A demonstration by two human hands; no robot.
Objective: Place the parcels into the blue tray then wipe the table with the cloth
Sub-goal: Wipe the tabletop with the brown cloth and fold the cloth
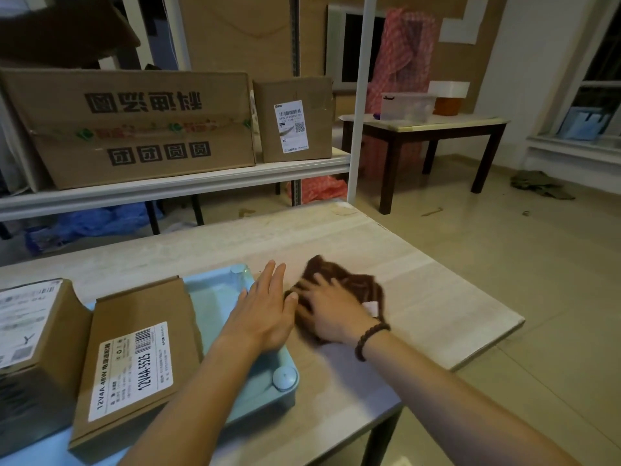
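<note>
At the far left, two cardboard parcels sit in the blue tray (215, 299), a smooth plastic one with rounded corners: a taller box (35, 334) and, to its right, a flat box (134, 361) with a white printed label. The left hand (265, 311) lies flat and released, fingers straight, over the tray's right rim, grasping nothing. Just to its right, the right hand (327, 314) presses with spread fingers on the brown cloth (349, 285), soft, ribbed and crumpled, on the pale wooden table (437, 297). A dark bead bracelet (369, 339) circles that wrist. Beyond both hands, a white shelf (174, 186) carries large cartons
</note>
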